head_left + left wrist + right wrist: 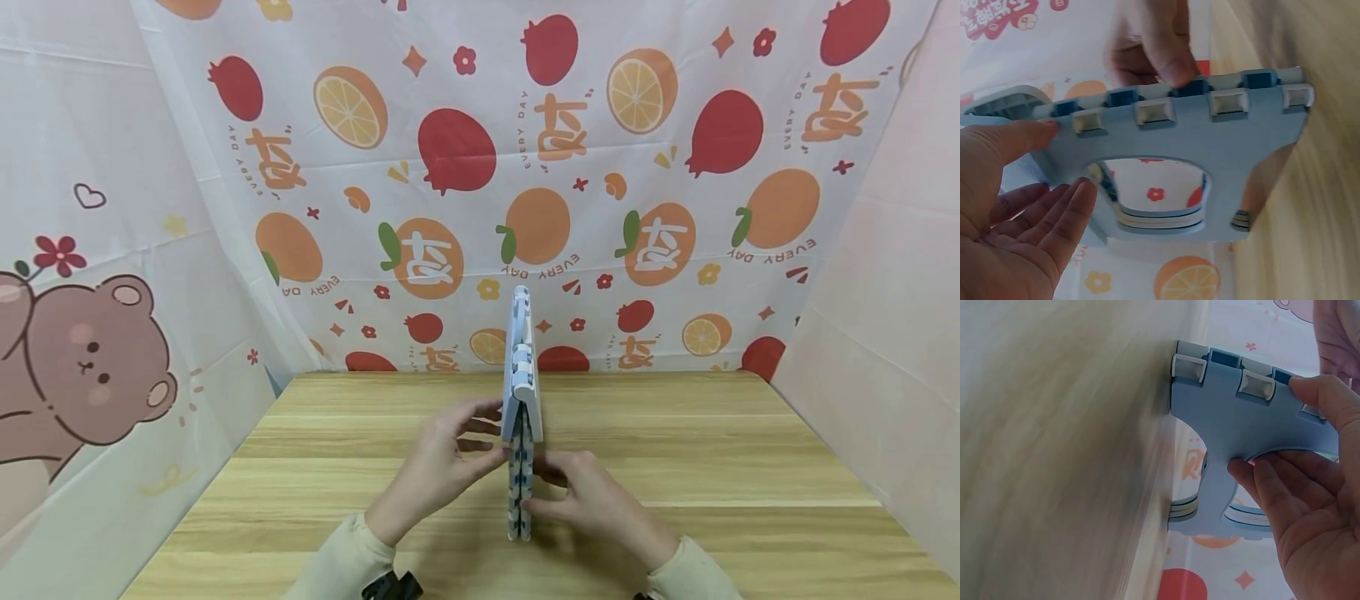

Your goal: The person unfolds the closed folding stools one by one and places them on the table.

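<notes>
A folded plastic step stool, pale blue-grey and white, stands on edge before me, its narrow side facing the head view. Its two seat flaps hang slightly apart at the top. My left hand holds it from the left, thumb at the near hinged edge and fingers against the flap. Lower down, my right hand grips the leg panel, thumb on the hinge row and fingertips at the cut-out. An oval opening shows in the panel in the left wrist view.
The stool stands on a wood-grain table. A fruit-print cloth hangs behind the far edge, with a bear-print cloth at left and a pale cloth at right.
</notes>
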Demonstrator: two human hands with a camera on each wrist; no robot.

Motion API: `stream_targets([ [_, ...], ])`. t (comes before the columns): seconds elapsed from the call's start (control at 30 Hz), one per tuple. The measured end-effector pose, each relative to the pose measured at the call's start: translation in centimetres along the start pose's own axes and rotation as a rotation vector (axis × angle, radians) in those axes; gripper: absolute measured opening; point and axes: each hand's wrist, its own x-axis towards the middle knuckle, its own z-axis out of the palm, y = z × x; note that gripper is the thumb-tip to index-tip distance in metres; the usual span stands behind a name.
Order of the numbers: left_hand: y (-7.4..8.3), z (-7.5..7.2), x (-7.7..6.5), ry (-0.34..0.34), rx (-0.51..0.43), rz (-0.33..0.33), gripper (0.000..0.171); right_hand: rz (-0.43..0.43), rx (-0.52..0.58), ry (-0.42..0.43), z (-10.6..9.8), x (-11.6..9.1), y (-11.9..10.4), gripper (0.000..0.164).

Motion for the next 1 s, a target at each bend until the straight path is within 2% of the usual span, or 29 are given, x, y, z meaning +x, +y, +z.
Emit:
stream_targets([
  [0.13, -0.8, 0.4, 0.1, -0.031, -0.028, -0.083, 0.046, 0.005, -0.011, 0.002, 0.0, -0.1, 0.1, 0.042],
  [0.3, -1.4, 1.1, 0.0, -0.064, -0.046, -0.138, 0.035, 0.028, -0.028, -0.001, 0.0, -0.1, 0.1, 0.041],
  [0.63, -1.9, 1.6, 0.1, -0.071, -0.065, -0.156, 0.036, 0.012, -0.044, 0.005, 0.1, -0.1, 0.0, 0.039],
  [0.83, -2.0, 1.5, 0.1, -0.113, -0.039, -0.156, 0.032, 0.034, -0.032, -0.002, 0.0, -0.2, 0.1, 0.042],
  [1.0, -2.2, 1.4, 0.2, -0.134, -0.055, -0.157, 0.032, 0.032, -0.029, -0.006, -0.1, -0.3, 0.3, 0.045],
])
